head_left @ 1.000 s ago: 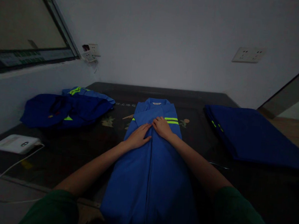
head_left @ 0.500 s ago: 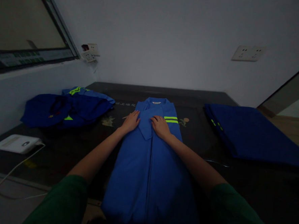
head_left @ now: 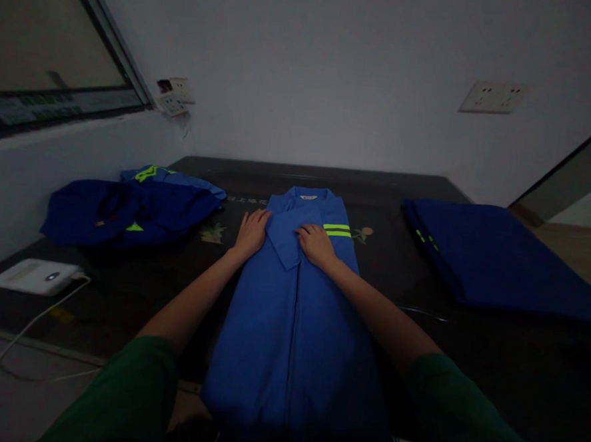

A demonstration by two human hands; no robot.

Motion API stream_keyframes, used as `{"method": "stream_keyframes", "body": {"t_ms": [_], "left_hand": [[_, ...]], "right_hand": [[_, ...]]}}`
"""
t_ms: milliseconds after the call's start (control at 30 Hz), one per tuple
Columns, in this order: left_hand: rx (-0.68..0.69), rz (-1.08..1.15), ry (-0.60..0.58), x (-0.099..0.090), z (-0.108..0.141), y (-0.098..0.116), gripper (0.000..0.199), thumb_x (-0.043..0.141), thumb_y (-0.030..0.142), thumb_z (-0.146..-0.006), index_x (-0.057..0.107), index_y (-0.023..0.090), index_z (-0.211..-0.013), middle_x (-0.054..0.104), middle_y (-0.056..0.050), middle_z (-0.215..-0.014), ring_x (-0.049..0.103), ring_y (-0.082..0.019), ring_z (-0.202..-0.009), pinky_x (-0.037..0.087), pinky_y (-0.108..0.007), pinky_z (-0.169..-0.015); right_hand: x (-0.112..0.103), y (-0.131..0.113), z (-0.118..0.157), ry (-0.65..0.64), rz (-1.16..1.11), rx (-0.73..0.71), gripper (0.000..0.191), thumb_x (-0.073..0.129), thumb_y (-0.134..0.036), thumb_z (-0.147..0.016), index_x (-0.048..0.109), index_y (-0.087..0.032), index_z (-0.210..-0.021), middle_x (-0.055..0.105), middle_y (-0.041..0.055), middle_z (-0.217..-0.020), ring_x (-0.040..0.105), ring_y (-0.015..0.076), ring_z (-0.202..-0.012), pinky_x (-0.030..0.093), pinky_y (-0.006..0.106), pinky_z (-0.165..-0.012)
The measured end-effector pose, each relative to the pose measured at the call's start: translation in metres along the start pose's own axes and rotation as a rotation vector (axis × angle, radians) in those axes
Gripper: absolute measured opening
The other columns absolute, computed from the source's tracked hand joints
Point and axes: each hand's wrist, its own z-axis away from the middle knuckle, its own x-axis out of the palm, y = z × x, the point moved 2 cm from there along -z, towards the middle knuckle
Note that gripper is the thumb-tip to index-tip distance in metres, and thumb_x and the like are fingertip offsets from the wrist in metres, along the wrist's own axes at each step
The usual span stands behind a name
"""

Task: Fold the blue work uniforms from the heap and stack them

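A blue work jacket (head_left: 269, 326) lies lengthwise on the dark table, its collar (head_left: 310, 194) at the far end. One sleeve is folded across the chest, and a loose flap (head_left: 291, 231) of it points toward me. Two yellow-green stripes (head_left: 337, 230) show to the right of it. My left hand (head_left: 253, 233) rests flat at the jacket's left edge, fingers stretched out. On the flap's right side lies my right hand (head_left: 316, 245), its fingers loosely bent with the tips on the cloth; nothing shows gripped in it.
A crumpled heap of dark blue clothing (head_left: 135, 214) lies at the left. Nearer is a white power bank (head_left: 36, 276) with a cable (head_left: 44, 316) hanging off the edge. Folded dark blue clothes (head_left: 503, 260) sit at the right. The table (head_left: 387, 273) meets the wall behind.
My left hand has shifted slightly left toward the jacket's edge. The sleeve flap has slid a little left. My right hand stays at about the same place on the jacket.
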Motion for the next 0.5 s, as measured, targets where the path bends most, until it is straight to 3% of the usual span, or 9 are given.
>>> {"method": "stream_keyframes", "body": {"t_ms": [100, 267, 333, 433, 500], "left_hand": [[0.065, -0.018, 0.016, -0.019, 0.020, 0.028, 0.048, 0.038, 0.009, -0.088, 0.049, 0.016, -0.134, 0.044, -0.013, -0.144, 0.032, -0.026, -0.139, 0.015, -0.052, -0.116], [0.235, 0.129, -0.242, -0.045, 0.077, 0.086, 0.036, 0.052, 0.025, -0.089, 0.058, 0.019, -0.124, 0.052, -0.011, -0.137, 0.039, -0.028, -0.134, 0.023, -0.051, -0.115], [0.260, 0.208, -0.282, -0.063, 0.103, 0.103, 0.038, 0.054, 0.026, -0.088, 0.057, 0.021, -0.126, 0.050, -0.010, -0.139, 0.040, -0.027, -0.133, 0.025, -0.049, -0.114], [0.154, 0.415, -0.200, -0.104, 0.147, 0.114, 0.038, 0.051, 0.028, -0.089, 0.057, 0.021, -0.126, 0.052, -0.009, -0.137, 0.045, -0.025, -0.129, 0.031, -0.044, -0.111], [0.009, 0.633, -0.226, -0.130, 0.185, 0.112, 0.034, 0.047, 0.034, -0.091, 0.061, 0.022, -0.120, 0.062, -0.008, -0.123, 0.056, -0.022, -0.114, 0.042, -0.038, -0.102]], "right_hand": [[-0.005, -0.003, 0.002, 0.037, -0.006, -0.010, 0.035, 0.036, -0.023, -0.098, 0.060, -0.014, -0.122, 0.059, 0.0139, -0.126, 0.048, 0.0252, -0.117, 0.031, 0.040, -0.104], [-0.021, -0.009, 0.005, 0.103, -0.078, -0.030, 0.035, 0.035, -0.018, -0.097, 0.060, -0.012, -0.121, 0.060, 0.0145, -0.122, 0.047, 0.0252, -0.117, 0.031, 0.038, -0.103], [-0.034, -0.014, 0.008, 0.132, -0.149, -0.007, 0.035, 0.036, -0.016, -0.096, 0.061, -0.011, -0.120, 0.060, 0.0152, -0.122, 0.047, 0.0254, -0.117, 0.033, 0.038, -0.102], [-0.070, -0.024, 0.033, 0.195, -0.338, 0.019, 0.032, 0.040, -0.015, -0.093, 0.063, -0.012, -0.115, 0.062, 0.0137, -0.118, 0.050, 0.0241, -0.115, 0.038, 0.038, -0.100], [-0.104, -0.032, 0.074, 0.154, -0.538, 0.019, 0.026, 0.046, -0.020, -0.091, 0.067, -0.015, -0.107, 0.066, 0.0095, -0.109, 0.058, 0.0218, -0.104, 0.044, 0.037, -0.093]]}}
